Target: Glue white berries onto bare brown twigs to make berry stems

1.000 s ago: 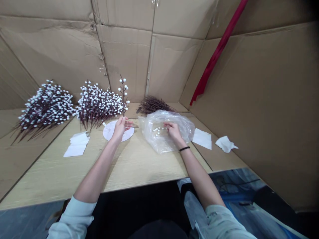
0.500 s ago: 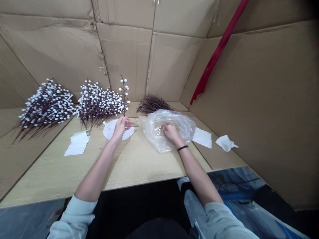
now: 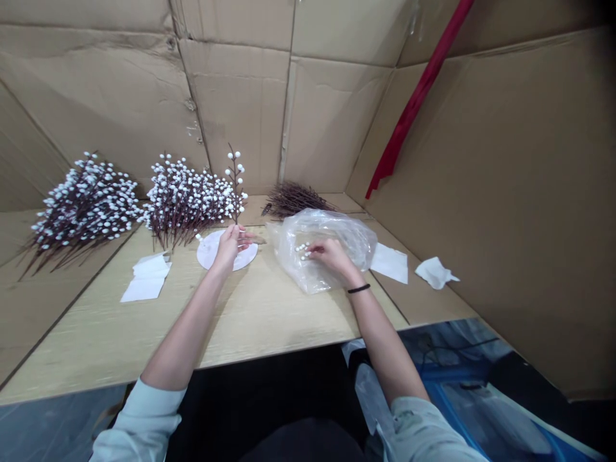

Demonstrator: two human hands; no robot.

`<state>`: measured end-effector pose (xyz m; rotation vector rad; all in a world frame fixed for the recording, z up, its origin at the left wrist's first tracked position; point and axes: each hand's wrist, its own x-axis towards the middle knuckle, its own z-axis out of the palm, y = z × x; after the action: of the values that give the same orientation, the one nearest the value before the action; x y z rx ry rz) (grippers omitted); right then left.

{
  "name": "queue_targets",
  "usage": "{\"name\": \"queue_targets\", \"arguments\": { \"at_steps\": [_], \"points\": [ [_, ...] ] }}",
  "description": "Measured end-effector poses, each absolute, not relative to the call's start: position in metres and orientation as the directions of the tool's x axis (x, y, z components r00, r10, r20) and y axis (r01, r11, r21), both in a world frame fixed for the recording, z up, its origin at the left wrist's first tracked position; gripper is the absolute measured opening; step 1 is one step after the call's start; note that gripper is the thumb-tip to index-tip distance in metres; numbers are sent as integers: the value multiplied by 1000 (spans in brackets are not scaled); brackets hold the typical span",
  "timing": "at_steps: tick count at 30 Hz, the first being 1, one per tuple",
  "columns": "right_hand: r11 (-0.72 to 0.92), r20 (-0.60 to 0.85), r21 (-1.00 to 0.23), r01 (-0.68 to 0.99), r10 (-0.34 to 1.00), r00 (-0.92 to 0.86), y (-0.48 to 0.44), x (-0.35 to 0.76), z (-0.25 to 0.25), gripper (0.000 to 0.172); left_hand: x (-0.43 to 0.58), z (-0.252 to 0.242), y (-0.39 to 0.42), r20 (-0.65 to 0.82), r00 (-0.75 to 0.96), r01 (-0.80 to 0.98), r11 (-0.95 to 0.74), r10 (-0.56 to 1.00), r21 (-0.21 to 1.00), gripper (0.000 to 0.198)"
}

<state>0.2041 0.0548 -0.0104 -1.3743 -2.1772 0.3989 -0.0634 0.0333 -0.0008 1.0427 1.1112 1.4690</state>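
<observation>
White beads at risk of being scattered

A berry twig is being held upright by the left hand, pinched at its stem, near a white disc. At the beads, over a clear bag, the right hand is being held with fingers bent; whether a bead is being gripped cannot be told. Were the slack bag being dragged, beads could be sent rolling. Dark stems are being kept behind it; the twig is being crowded by a berried bundle.
</observation>
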Motion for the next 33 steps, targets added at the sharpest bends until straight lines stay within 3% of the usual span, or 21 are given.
{"name": "queue_targets", "arguments": {
  "at_steps": [7, 11, 14, 17, 22, 33],
  "points": [
    [456, 222, -594, 663, 884, -410, 56, 208, -14, 15, -64, -2, 34, 69, -146, -220, -101, 987, 970, 14],
    [414, 225, -642, 645, 906, -358, 58, 209, -14, 14, -64, -3, 35, 72, -149, -218, -104, 986, 970, 14],
    [410, 324, -586, 699, 909, -261, 64, 209, -16, 20, -62, -2, 33, 73, -150, -203, -103, 986, 974, 17],
    [455, 392, -459, 763, 875, -286, 74, 206, -19, 28, -61, 0, 31, 67, -147, -193, -95, 987, 976, 18],
    [483, 280, -380, 788, 873, -400, 82, 202, -23, 27, -61, 0, 31, 60, -149, -193, -88, 987, 977, 18],
    [451, 284, -318, 834, 884, -370, 71, 198, -16, 35, -61, 0, 31, 37, -147, -220, -69, 988, 973, 14]
  ]
}}
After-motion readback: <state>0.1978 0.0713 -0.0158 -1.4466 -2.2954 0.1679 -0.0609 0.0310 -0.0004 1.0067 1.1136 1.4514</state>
